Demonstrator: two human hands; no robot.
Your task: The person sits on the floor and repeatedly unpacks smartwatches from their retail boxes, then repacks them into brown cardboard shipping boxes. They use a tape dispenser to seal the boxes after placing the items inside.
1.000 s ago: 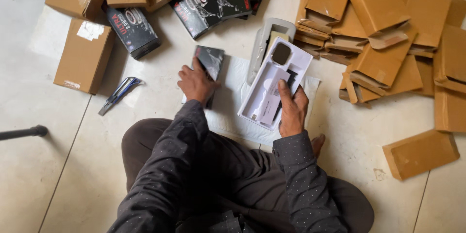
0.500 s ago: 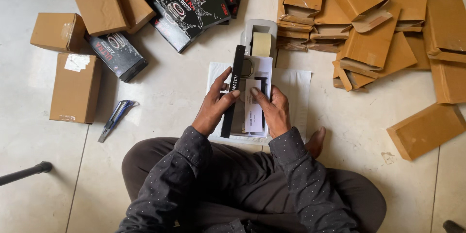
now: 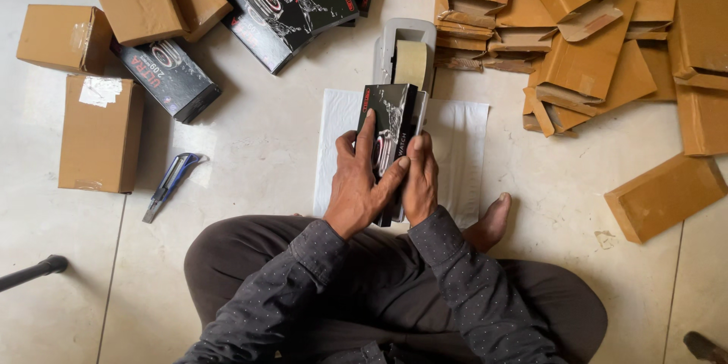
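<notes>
Cardboard cartons lie far left, a blue utility knife beside them. Left hand and right hand (pressed close together) both clasp the black product box, upright over a white padded mailer. Flat brown mailer boxes pile right.

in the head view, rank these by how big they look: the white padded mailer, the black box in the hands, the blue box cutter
1. White padded mailer
2. Black box, held nearer the camera by the left hand and right hand, so it may look oversized
3. Blue box cutter
</notes>
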